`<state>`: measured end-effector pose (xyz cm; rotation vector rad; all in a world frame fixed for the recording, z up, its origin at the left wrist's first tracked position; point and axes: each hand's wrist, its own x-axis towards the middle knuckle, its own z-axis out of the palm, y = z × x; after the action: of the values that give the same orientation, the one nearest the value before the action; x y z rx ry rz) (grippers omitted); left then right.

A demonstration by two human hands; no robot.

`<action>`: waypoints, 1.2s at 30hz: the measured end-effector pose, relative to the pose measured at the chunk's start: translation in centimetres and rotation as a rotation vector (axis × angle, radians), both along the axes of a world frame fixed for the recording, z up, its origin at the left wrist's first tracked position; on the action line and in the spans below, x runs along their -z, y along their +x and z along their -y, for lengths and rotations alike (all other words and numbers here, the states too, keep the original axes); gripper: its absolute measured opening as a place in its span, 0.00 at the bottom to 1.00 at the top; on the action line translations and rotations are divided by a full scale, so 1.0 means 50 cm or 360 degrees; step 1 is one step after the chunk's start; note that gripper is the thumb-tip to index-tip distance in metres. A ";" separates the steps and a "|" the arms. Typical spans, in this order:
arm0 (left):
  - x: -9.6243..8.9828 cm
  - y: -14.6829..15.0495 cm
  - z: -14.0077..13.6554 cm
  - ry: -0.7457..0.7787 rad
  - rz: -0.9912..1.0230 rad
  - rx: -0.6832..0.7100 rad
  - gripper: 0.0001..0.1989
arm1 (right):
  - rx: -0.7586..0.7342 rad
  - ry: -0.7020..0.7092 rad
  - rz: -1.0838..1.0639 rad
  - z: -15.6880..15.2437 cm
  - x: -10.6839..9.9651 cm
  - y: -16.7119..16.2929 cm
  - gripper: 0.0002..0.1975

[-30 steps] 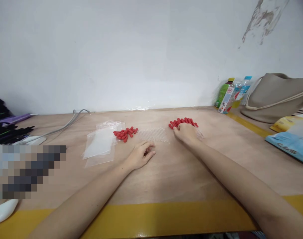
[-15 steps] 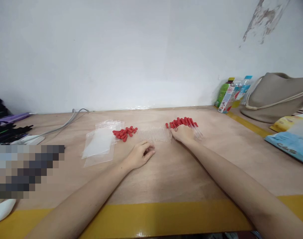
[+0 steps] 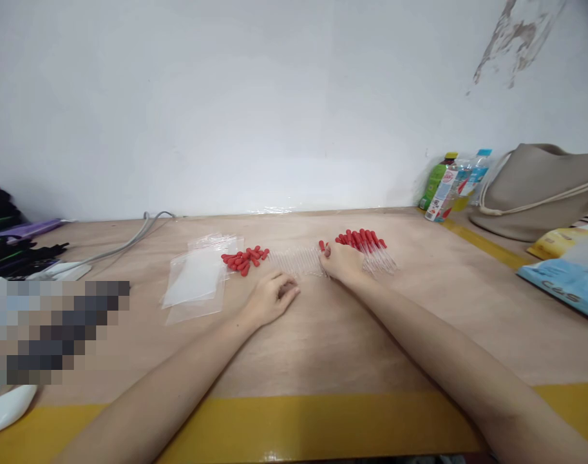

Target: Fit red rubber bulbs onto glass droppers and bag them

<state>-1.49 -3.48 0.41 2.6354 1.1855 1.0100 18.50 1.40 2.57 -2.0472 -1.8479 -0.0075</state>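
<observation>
My left hand [image 3: 272,300] rests on the table with curved fingers, its thumb apart and nothing in its grasp. Just beyond it lies a row of clear glass tubes [image 3: 296,261]. My right hand [image 3: 342,261] pinches at the row's right end, where a red-bulbed dropper [image 3: 321,245] shows at the fingertips; the hand covers much of its tube. Beside and partly behind that hand, several assembled droppers [image 3: 367,238] lie close together, red bulbs pointing away from me. A loose pile of red rubber bulbs [image 3: 244,261] sits at the row's left end.
Clear zip bags [image 3: 197,280] lie left of the bulbs. A grey cable [image 3: 129,241] and dark items [image 3: 18,258] occupy the far left. Bottles [image 3: 441,190], a grey bag [image 3: 530,193] and a blue packet [image 3: 559,287] stand or lie at right. Yellow tape [image 3: 284,422] marks the front edge.
My right hand has shifted slightly left, away from the assembled droppers, to the end of the tube row. My left hand stays in nearly the same place.
</observation>
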 end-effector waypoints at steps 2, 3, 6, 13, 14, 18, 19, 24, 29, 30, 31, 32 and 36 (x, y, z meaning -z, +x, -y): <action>-0.001 -0.018 -0.017 0.0219 0.0004 -0.0253 0.07 | 0.0006 -0.0024 -0.0013 -0.003 -0.001 0.002 0.13; -0.003 -0.029 -0.027 0.0306 -0.0008 -0.0399 0.07 | 0.0001 -0.0038 -0.0024 -0.004 -0.001 0.005 0.13; -0.010 -0.061 -0.054 0.0450 -0.0061 -0.0782 0.07 | -0.0016 -0.0084 -0.0036 -0.003 -0.004 0.019 0.12; -0.015 -0.087 -0.068 0.0433 -0.0262 -0.1078 0.08 | -0.0002 0.0010 -0.0056 0.007 -0.005 0.025 0.12; -0.015 -0.087 -0.067 0.0417 -0.0285 -0.1077 0.08 | -0.0012 0.0012 -0.0059 0.009 -0.005 0.023 0.12; -0.014 -0.088 -0.068 0.0371 -0.0364 -0.1094 0.08 | -0.0048 -0.0089 -0.0010 0.013 -0.007 0.014 0.13; -0.014 -0.089 -0.069 0.0373 -0.0378 -0.1108 0.09 | -0.0050 -0.0112 0.0013 0.013 -0.007 0.013 0.13; -0.016 -0.089 -0.083 0.0400 -0.0455 -0.1164 0.12 | -0.0041 -0.0182 0.0116 0.008 -0.008 0.001 0.13; -0.018 -0.086 -0.085 0.0458 -0.0475 -0.1163 0.12 | -0.0050 -0.0178 0.0133 0.015 -0.002 -0.008 0.13; -0.018 -0.086 -0.080 0.0476 -0.0446 -0.1152 0.11 | -0.0039 -0.0120 0.0134 0.019 0.001 -0.008 0.13; -0.020 -0.085 -0.073 0.0499 -0.0405 -0.1134 0.11 | -0.0027 -0.0037 0.0136 0.023 0.005 -0.006 0.14; -0.021 -0.083 -0.064 0.0523 -0.0350 -0.1101 0.10 | -0.0023 0.0073 0.0143 0.028 0.009 -0.004 0.15; -0.030 -0.062 -0.015 0.0480 -0.0059 -0.0680 0.09 | -0.0187 0.0470 0.0176 0.050 0.033 0.015 0.15</action>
<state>-4.59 -2.72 1.92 2.6823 1.7869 1.3001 19.24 -1.10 0.91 -1.7666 -1.9003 -0.3476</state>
